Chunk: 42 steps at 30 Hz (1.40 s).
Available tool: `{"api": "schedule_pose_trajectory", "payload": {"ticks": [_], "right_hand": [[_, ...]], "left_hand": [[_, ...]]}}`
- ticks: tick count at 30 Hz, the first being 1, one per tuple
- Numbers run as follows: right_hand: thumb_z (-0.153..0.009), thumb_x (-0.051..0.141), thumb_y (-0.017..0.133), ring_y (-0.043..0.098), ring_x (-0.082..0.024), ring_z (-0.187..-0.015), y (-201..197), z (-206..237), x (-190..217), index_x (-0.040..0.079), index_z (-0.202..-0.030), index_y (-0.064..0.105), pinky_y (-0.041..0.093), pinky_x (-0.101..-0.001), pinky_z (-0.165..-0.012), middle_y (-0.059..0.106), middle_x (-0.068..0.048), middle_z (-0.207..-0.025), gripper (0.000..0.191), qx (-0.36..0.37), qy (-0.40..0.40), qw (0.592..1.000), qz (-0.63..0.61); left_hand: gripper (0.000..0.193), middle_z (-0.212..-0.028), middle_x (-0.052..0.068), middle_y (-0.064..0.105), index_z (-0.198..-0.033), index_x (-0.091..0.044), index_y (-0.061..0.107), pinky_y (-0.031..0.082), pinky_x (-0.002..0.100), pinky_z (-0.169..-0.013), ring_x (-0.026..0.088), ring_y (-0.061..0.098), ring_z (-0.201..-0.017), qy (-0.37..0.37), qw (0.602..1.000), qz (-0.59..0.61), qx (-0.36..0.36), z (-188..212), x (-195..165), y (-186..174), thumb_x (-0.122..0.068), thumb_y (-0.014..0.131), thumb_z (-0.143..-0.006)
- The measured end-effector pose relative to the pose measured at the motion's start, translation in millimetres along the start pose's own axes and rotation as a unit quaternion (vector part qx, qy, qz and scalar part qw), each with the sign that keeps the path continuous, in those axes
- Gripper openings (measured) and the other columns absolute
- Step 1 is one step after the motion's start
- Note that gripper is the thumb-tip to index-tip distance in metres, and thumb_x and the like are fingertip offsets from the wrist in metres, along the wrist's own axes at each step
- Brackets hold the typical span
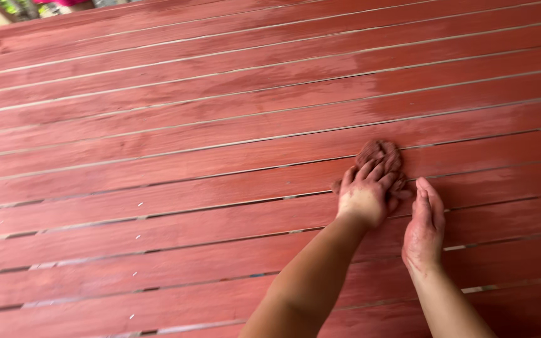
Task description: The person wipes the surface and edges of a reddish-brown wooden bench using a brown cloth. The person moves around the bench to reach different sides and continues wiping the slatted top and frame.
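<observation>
Left hand (365, 195) presses a stained rag (378, 156) onto red decking (158, 156); right hand (424, 226) flat, released

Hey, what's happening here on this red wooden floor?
A person is bent over a red-stained plank deck. The left hand presses a stain-soaked rag flat against a board, fingers spread over it. The right hand rests beside it, edge down on the wood, palm smeared red. The boards near the rag look darker and wet; farther ones look patchy.
</observation>
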State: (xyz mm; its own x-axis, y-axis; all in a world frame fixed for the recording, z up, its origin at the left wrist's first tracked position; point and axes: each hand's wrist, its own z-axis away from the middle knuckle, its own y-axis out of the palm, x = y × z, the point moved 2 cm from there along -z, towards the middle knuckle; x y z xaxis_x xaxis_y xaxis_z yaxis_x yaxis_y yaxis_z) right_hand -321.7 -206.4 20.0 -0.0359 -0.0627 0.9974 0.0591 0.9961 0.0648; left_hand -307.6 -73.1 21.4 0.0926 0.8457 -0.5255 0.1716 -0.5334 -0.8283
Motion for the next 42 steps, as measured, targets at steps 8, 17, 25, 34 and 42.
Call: {"api": "schedule_pose_trajectory", "payload": {"ticks": [8, 17, 25, 34, 42], "right_hand": [[-0.108, 0.03, 0.048, 0.031, -0.023, -0.155, 113.9, 37.5, -19.3, 0.001, -0.152, 0.042, 0.022, -0.0354, -0.127, 0.038, -0.016, -0.164, 0.052, 0.077, -0.009, 0.996, -0.053], [-0.108, 0.032, 0.045, 0.029, -0.021, -0.154, 223.9, 109.4, -32.1, 0.002, -0.152, 0.04, 0.021, -0.0357, -0.126, 0.037, -0.014, -0.164, 0.053, 0.116, 0.031, 0.991, -0.06], [-0.107, 0.032, 0.045, 0.028, -0.021, -0.155, 210.6, 107.6, -23.5, 0.002, -0.152, 0.041, 0.02, -0.036, -0.126, 0.036, -0.014, -0.164, 0.054, 0.098, 0.027, 0.994, -0.04], [-0.108, 0.027, 0.044, 0.03, -0.023, -0.155, 120.8, 55.4, -10.0, 0.0, -0.153, 0.039, 0.022, -0.0373, -0.127, 0.037, -0.015, -0.165, 0.053, 0.036, -0.023, 0.998, -0.054], [-0.108, 0.027, 0.038, 0.032, -0.023, -0.154, 61.7, 33.3, -9.7, 0.002, -0.153, 0.039, 0.025, -0.0374, -0.125, 0.038, -0.013, -0.163, 0.051, -0.026, 0.003, 0.999, 0.023]], "left_hand": [[0.061, -0.158, 0.003, 0.045, -0.144, -0.024, 0.056, 0.018, 0.06, -0.12, 0.025, 0.03, -0.152, -0.128, 0.991, -0.025, -0.026, 135.3, 170.0, -107.5, -0.038, 0.07, -0.085], [0.05, -0.153, 0.011, 0.052, -0.142, -0.02, 0.058, 0.036, 0.042, -0.118, 0.031, 0.043, -0.146, -0.414, 0.882, -0.103, -0.2, 353.9, 465.8, -274.0, -0.027, 0.067, -0.094], [0.054, -0.147, 0.014, 0.054, -0.146, -0.018, 0.052, 0.041, 0.042, -0.11, 0.03, 0.048, -0.137, -0.421, 0.862, -0.186, -0.212, 302.1, 444.4, -201.2, -0.029, 0.062, -0.094], [0.04, -0.166, 0.01, 0.038, -0.139, -0.015, 0.059, 0.019, 0.057, -0.125, 0.031, 0.03, -0.154, -0.056, 0.98, 0.08, -0.174, 49.2, 149.1, -52.8, -0.024, 0.058, -0.1], [0.068, -0.169, -0.003, 0.028, -0.155, -0.026, 0.041, 0.001, 0.069, -0.117, 0.022, 0.015, -0.154, -0.071, 0.997, -0.037, 0.003, -86.2, 91.2, -30.9, -0.041, 0.057, -0.091]]}}
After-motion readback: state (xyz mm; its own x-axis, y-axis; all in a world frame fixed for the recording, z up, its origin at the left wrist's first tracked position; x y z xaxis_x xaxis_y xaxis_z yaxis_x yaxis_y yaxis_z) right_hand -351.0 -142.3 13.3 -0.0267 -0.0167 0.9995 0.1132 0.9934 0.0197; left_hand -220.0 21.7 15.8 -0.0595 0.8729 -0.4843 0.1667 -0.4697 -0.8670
